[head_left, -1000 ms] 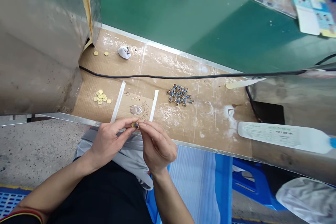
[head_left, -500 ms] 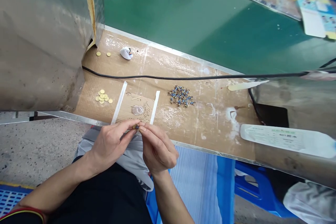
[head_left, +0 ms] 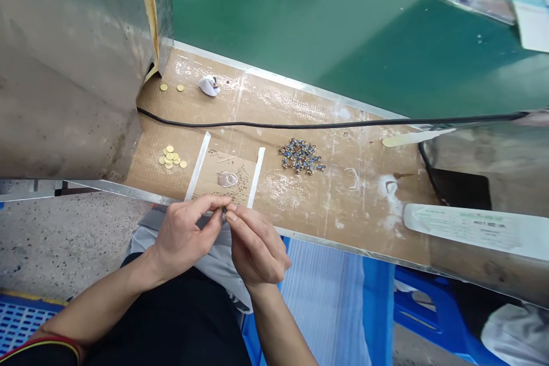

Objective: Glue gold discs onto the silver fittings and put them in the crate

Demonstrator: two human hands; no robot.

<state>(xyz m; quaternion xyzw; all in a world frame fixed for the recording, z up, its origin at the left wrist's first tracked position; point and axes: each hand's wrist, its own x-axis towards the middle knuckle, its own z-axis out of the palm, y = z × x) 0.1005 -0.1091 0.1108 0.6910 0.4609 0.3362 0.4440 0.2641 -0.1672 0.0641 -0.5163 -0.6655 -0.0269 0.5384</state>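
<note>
My left hand [head_left: 184, 237] and my right hand [head_left: 256, 249] meet at the table's near edge, both pinching a tiny blue-and-gold metal piece [head_left: 223, 213] between finger and thumb. Their fingertips hide most of it. Just beyond them, a round transparent disc [head_left: 227, 179] lies on a cardboard patch [head_left: 210, 163] among fine dark specks, between two white strips. A heap of small blue-and-gold charms [head_left: 301, 156] sits to the right of that patch. To its left lies a small cluster of gold discs [head_left: 170, 156].
The cardboard-covered bench [head_left: 343, 194] has a metal near edge. A black cable [head_left: 274, 124] crosses it, with a white scrap [head_left: 209, 86] and two gold discs [head_left: 171, 87] beyond. A white 401 glue bottle [head_left: 476, 226] lies at right, a pale stick [head_left: 418, 137] behind it, and a metal wall [head_left: 72, 68] stands at left.
The whole view has drifted slightly right. My hands stay together at the bench edge, still pinching the small piece, which now shows less between my fingertips.
</note>
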